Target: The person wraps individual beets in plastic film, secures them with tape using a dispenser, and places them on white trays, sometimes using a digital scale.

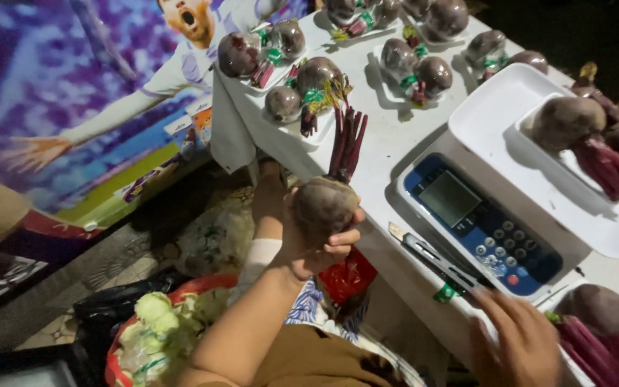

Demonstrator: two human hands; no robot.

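Within left-hand fingers [342,240]: beetroot [324,208].

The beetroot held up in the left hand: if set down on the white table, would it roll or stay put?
The beetroot looks round and solid, so it would probably roll a little. Its long, stiff-looking red stalks would likely stop it. The left hand grips it bare, so it seems firm, not fragile.
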